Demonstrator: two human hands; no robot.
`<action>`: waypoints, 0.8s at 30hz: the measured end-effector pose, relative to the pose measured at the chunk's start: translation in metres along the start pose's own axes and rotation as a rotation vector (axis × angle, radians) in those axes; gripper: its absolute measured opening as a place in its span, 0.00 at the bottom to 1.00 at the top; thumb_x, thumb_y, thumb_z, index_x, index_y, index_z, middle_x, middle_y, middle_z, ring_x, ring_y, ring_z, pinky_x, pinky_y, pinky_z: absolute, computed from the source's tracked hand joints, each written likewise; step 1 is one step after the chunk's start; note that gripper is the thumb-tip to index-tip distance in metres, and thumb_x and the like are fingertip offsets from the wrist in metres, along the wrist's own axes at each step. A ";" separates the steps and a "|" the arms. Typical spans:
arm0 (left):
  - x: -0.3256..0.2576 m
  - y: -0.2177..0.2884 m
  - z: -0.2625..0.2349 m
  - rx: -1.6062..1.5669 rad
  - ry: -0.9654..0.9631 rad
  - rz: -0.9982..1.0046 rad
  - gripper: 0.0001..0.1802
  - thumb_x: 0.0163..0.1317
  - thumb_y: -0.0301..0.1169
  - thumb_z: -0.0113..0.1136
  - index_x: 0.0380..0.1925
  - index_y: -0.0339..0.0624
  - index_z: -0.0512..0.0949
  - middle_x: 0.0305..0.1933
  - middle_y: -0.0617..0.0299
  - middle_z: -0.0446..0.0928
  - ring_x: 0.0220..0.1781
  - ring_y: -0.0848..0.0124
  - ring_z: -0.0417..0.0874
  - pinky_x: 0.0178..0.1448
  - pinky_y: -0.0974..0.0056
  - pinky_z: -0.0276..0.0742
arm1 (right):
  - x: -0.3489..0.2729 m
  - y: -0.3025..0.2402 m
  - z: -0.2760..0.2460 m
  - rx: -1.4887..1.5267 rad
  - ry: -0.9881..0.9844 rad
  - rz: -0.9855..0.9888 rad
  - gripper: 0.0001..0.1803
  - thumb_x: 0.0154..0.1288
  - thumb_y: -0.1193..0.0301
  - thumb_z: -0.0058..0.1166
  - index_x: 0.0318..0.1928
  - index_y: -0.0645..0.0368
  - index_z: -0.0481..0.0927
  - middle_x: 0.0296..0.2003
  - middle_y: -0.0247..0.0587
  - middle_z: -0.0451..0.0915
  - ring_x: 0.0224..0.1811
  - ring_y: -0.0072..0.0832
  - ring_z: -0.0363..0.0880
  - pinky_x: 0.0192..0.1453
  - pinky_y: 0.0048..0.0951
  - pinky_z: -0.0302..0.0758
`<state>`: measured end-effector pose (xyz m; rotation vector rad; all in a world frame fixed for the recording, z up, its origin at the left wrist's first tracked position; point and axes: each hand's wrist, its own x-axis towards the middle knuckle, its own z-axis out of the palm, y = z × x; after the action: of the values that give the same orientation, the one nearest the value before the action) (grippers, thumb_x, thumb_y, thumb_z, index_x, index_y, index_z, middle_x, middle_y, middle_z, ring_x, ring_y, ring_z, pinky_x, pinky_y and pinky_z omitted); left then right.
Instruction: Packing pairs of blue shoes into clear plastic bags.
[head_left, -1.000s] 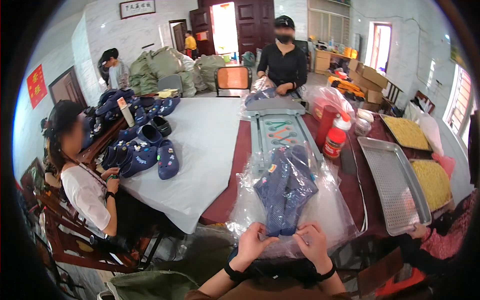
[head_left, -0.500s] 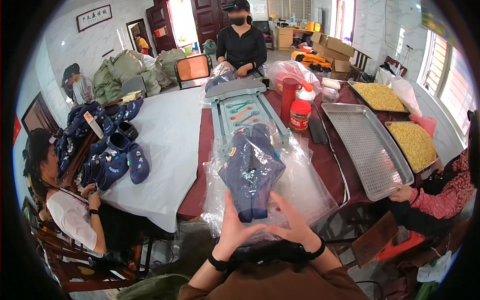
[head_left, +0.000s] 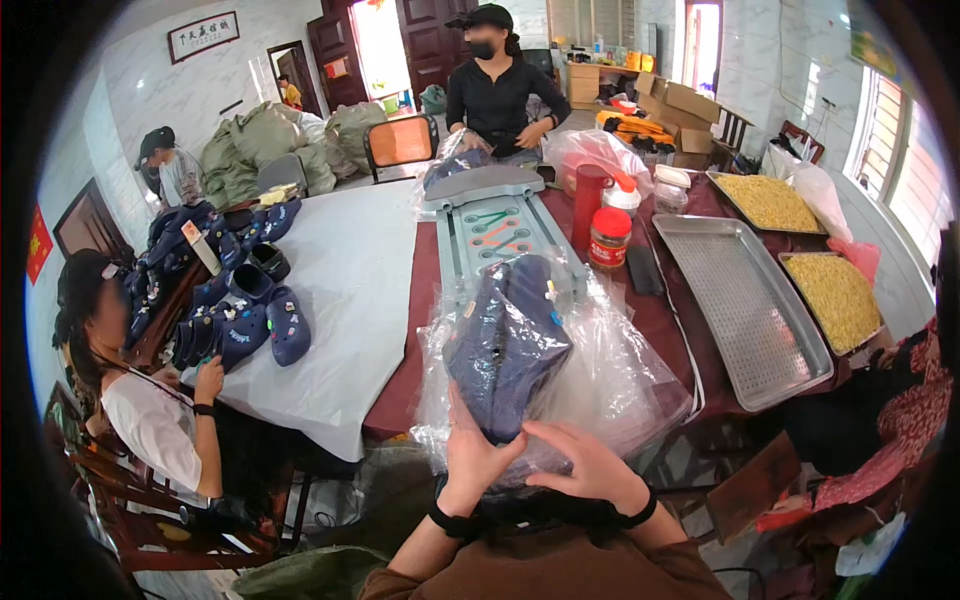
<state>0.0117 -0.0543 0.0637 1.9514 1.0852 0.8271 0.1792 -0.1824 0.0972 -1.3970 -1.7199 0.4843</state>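
Bagged clogs (head_left: 506, 345) against left grip (head_left: 476, 458); right grip (head_left: 592, 466) beside

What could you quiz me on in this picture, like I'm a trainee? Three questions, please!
1. What colour are the bagged shoes by the person's left hand and right hand?

2. True or false: both of those hands wear gloves.

3. On which side of the red-lidded jar is the perforated metal tray in the picture?
A) left
B) right
C) underneath

Key:
1. Dark blue.
2. False; both are bare.
3. B.
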 end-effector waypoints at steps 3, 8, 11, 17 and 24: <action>0.000 -0.008 0.000 0.069 0.113 0.179 0.68 0.45 0.42 0.78 0.74 0.15 0.42 0.73 0.20 0.56 0.73 0.31 0.65 0.75 0.45 0.67 | 0.002 -0.007 -0.013 -0.146 0.120 -0.039 0.34 0.60 0.60 0.72 0.64 0.59 0.78 0.62 0.52 0.79 0.64 0.50 0.77 0.67 0.45 0.73; -0.003 -0.008 0.003 0.278 0.170 0.158 0.67 0.46 0.43 0.77 0.75 0.19 0.43 0.66 0.24 0.62 0.66 0.33 0.69 0.72 0.45 0.69 | 0.001 0.017 -0.011 -0.313 0.326 0.058 0.30 0.55 0.67 0.72 0.60 0.58 0.81 0.61 0.51 0.80 0.62 0.50 0.78 0.65 0.44 0.76; -0.004 0.003 0.009 0.245 0.223 0.159 0.69 0.46 0.44 0.78 0.77 0.24 0.42 0.62 0.28 0.65 0.61 0.35 0.72 0.64 0.45 0.75 | -0.007 0.036 0.004 -0.265 0.103 0.284 0.30 0.56 0.65 0.71 0.59 0.59 0.81 0.62 0.52 0.79 0.61 0.50 0.79 0.64 0.44 0.77; 0.009 -0.012 0.002 0.197 0.151 0.137 0.64 0.50 0.45 0.74 0.79 0.33 0.43 0.60 0.27 0.69 0.50 0.33 0.80 0.53 0.39 0.80 | -0.012 0.060 0.011 -0.393 0.002 0.233 0.30 0.53 0.63 0.72 0.56 0.61 0.83 0.61 0.54 0.80 0.63 0.51 0.77 0.67 0.46 0.75; -0.015 0.009 -0.138 0.145 0.223 0.182 0.45 0.47 0.35 0.66 0.70 0.41 0.66 0.60 0.42 0.76 0.61 0.46 0.79 0.66 0.52 0.75 | -0.016 0.063 0.003 -0.332 -0.017 0.267 0.30 0.56 0.62 0.71 0.58 0.62 0.81 0.61 0.54 0.80 0.61 0.52 0.78 0.66 0.46 0.75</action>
<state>-0.1028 -0.0304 0.1397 2.1412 1.1340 1.1130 0.2151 -0.1772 0.0428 -1.8799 -1.6886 0.3641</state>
